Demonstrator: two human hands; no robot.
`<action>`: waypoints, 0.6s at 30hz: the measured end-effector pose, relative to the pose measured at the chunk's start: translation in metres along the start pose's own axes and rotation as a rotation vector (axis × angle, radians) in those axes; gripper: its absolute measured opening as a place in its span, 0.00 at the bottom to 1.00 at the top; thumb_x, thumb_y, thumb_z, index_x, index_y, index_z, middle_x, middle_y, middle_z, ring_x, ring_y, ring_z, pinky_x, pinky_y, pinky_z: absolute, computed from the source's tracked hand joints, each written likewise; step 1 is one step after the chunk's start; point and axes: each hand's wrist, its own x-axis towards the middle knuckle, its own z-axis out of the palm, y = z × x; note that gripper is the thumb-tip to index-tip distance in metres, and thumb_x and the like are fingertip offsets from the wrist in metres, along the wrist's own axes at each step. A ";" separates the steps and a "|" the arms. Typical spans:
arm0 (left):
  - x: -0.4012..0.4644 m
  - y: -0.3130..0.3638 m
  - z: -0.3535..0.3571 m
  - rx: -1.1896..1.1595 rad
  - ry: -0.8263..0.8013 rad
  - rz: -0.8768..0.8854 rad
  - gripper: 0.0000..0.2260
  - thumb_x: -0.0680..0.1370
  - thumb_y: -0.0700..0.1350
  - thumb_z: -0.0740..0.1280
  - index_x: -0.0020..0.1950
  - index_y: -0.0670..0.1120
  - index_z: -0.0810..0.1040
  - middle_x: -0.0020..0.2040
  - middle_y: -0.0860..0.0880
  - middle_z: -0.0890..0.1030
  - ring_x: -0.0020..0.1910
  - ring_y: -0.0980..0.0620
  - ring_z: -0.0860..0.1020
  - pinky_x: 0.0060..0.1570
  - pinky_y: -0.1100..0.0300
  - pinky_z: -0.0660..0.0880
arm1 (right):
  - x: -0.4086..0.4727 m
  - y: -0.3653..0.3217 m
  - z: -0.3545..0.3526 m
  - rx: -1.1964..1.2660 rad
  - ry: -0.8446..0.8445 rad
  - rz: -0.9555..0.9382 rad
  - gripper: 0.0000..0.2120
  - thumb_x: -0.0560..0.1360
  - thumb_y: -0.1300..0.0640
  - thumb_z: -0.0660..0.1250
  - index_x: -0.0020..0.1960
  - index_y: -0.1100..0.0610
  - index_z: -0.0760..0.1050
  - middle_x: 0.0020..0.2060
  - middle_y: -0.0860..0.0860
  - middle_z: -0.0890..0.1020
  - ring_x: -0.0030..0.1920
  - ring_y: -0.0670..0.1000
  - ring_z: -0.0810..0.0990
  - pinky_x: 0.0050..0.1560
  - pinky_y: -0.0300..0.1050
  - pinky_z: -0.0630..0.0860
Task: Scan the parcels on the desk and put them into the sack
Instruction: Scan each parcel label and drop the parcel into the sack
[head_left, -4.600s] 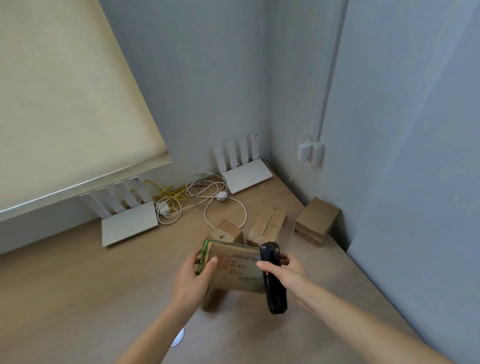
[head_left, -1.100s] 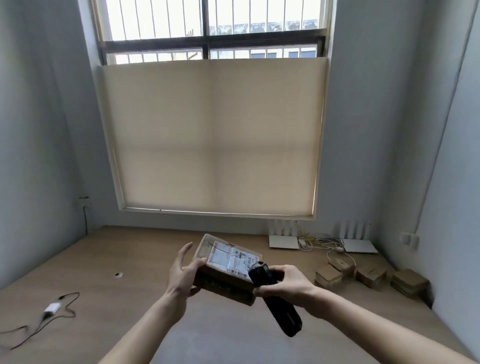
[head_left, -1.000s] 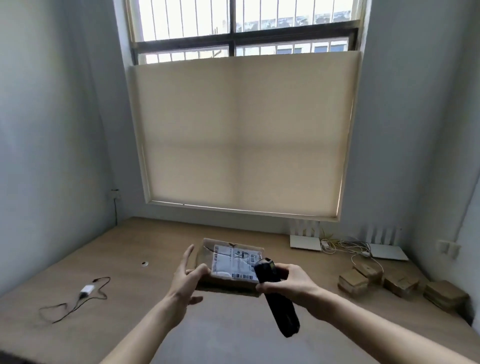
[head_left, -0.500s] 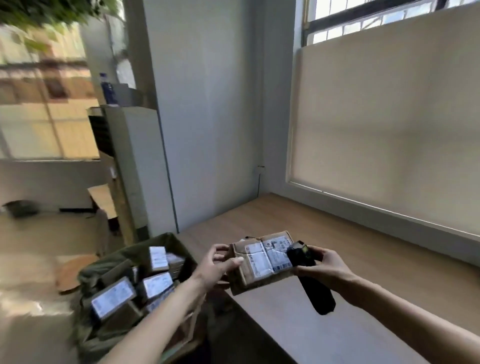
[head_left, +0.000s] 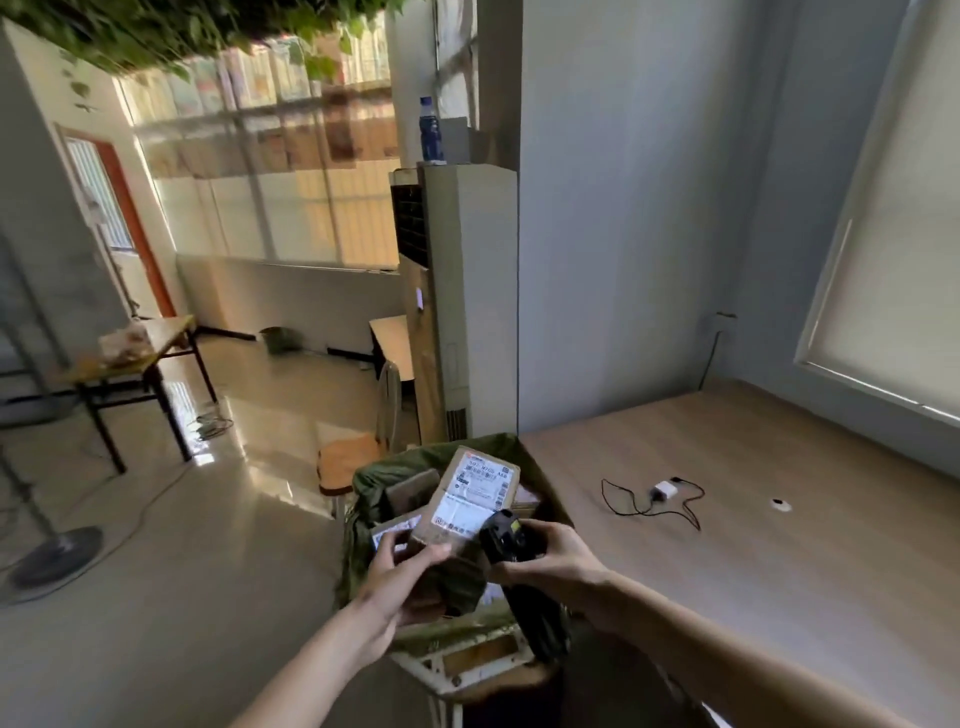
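Observation:
My left hand (head_left: 402, 579) grips a brown cardboard parcel (head_left: 470, 501) with a white shipping label by its near end, holding it tilted over the open green sack (head_left: 374, 493). Several other labelled parcels lie inside the sack. My right hand (head_left: 550, 553) holds a black handheld scanner (head_left: 506, 538) just right of the parcel, its head close to the label's lower corner. The sack sits on a small stool beside the left end of the wooden desk (head_left: 753, 545).
A white charger with a black cable (head_left: 660, 493) lies on the desk. A tall white air-conditioner unit (head_left: 462, 296) stands behind the sack, with a wooden chair (head_left: 358, 447) at its foot. A fan base (head_left: 54, 553) and a table (head_left: 130, 358) stand on the floor at left.
I have turned left from the desk's parcel corner to the sack. The parcel, carried along with the scanner, has moved from over the desk edge to above the sack's opening.

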 end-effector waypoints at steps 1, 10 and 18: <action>0.010 -0.004 -0.008 -0.014 0.010 -0.001 0.46 0.51 0.60 0.83 0.67 0.54 0.72 0.61 0.43 0.80 0.59 0.42 0.79 0.57 0.42 0.80 | 0.016 0.002 0.007 0.008 -0.016 0.003 0.24 0.66 0.56 0.84 0.61 0.53 0.83 0.47 0.44 0.88 0.46 0.41 0.86 0.47 0.33 0.78; 0.135 -0.006 -0.042 -0.008 0.101 -0.091 0.36 0.57 0.63 0.83 0.59 0.49 0.78 0.60 0.44 0.82 0.60 0.40 0.80 0.57 0.37 0.79 | 0.184 0.042 0.018 0.028 -0.127 0.047 0.45 0.55 0.46 0.86 0.70 0.54 0.77 0.55 0.48 0.86 0.53 0.47 0.86 0.56 0.44 0.83; 0.251 -0.001 -0.027 -0.051 0.152 -0.143 0.33 0.73 0.52 0.75 0.76 0.54 0.67 0.61 0.46 0.79 0.56 0.45 0.81 0.50 0.49 0.80 | 0.302 0.073 0.004 0.078 -0.212 0.109 0.36 0.59 0.53 0.85 0.66 0.54 0.79 0.52 0.50 0.87 0.53 0.49 0.86 0.58 0.48 0.83</action>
